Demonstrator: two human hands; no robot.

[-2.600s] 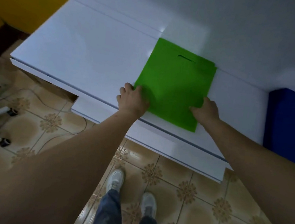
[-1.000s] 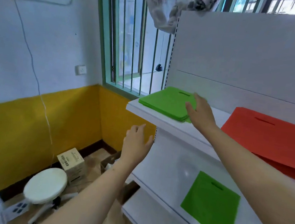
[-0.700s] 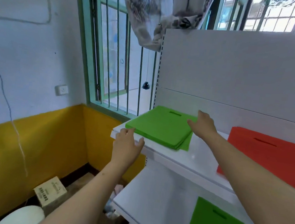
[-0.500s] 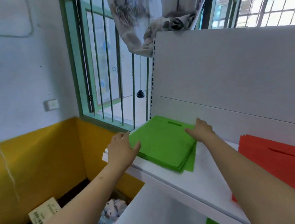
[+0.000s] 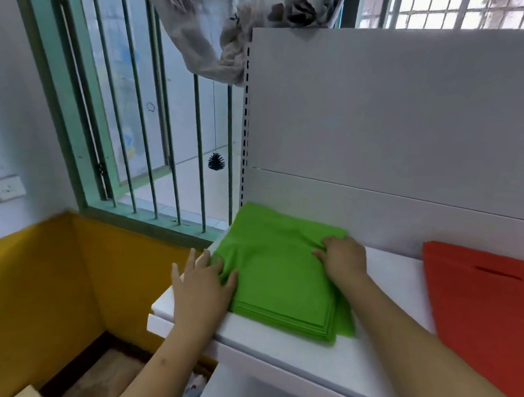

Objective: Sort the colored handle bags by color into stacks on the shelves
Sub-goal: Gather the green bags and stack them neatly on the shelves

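On the shelf (image 5: 301, 353), the green bag stack (image 5: 281, 279) lies under the flat left hand (image 5: 203, 284) and curled right hand (image 5: 344, 256), beside red bags (image 5: 489, 315).

Bright green and orange-red against white shelving, as I see it from here.

I see the stack of bags (image 5: 281, 279) in vivid plain green, on a plain white shelf (image 5: 301, 353) with a white back panel (image 5: 409, 123). To its right the other bags (image 5: 486, 308) are solid orange-red. The window frame (image 5: 55, 83) and bars are pale green, the lower wall (image 5: 14, 300) mustard yellow under white, and the hanging curtain (image 5: 230, 8) carries a grey-and-brown print on a pale ground.
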